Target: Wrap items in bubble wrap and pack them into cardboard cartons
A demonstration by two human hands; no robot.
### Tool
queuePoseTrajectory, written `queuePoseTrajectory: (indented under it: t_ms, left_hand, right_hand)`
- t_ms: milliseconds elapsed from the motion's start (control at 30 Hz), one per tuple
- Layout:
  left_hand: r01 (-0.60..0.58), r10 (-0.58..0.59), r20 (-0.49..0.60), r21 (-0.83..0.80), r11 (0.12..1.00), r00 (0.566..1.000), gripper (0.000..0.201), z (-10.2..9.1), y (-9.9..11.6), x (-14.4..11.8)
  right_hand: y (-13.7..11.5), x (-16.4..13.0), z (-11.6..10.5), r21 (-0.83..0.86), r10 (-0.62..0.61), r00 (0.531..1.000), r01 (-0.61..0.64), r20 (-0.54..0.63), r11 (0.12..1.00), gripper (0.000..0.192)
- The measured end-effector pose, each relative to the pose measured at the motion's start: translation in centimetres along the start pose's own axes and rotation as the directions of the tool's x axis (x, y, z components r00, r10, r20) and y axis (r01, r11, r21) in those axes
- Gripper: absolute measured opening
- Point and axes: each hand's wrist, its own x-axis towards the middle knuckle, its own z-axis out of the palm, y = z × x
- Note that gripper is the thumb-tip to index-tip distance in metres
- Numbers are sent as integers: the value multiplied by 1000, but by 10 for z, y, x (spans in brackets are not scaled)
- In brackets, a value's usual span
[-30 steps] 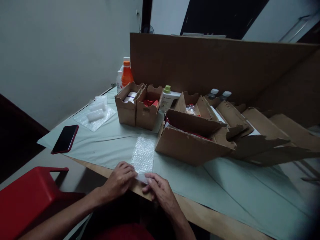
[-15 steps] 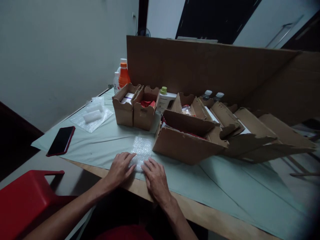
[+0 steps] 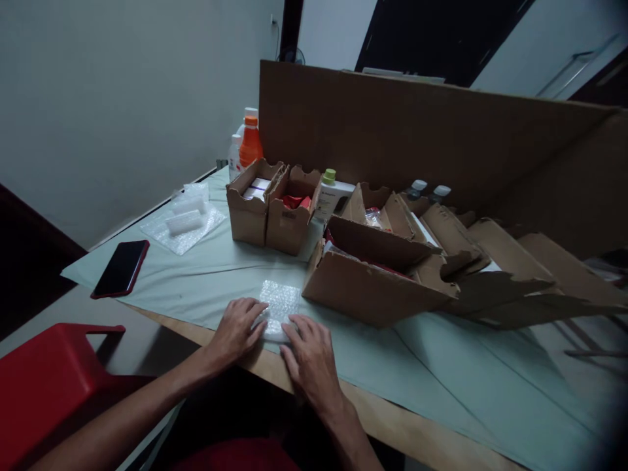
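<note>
The near end of the bubble wrap [image 3: 279, 306] lies hidden under the left hand [image 3: 237, 331] and right hand [image 3: 309, 353]. The red chair [image 3: 46, 386] is cut by the left and bottom edges. The box [image 3: 373, 278] walls hide most of its contents, and bottle [image 3: 330, 194] labels are too small to read.

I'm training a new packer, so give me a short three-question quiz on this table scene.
1. True or false: both hands rest on the bubble wrap.
2. What lies nearest the phone? A) the red stool B) the orange bottle C) the two grey caps
3. What colour is the cloth under the boxes?

Key: 1 true: left hand and right hand press its near end. 2 A. 3 pale green.
</note>
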Motion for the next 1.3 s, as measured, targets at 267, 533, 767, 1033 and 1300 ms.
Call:
queuePoseTrajectory:
  t_ms: [267,533,767,1033,1300]
  left_hand:
    - [-93,113,96,-193,977,989,45,-19,8,-21]
    - [111,-112,-11,-52,992,994,31,-7,5,2]
    - [533,-516,285,-727,432,808,50,-20,23,-28]
    - [506,-298,432,-826,247,851,26,-16,58,-8]
    - [118,12,164,-758,642,986,37,-22,86,38]
  right_hand:
    - [-7,-8,-5,163,64,998,-66,20,984,23]
    - [-7,-3,-3,-4,41,998,-40,54,999,27]
    - [-4,-1,2,313,259,966,-240,-19,919,18]
    - [1,-37,-22,635,331,936,-327,117,700,42]
    - [45,-48,-102,651,427,886,-434,182,623,32]
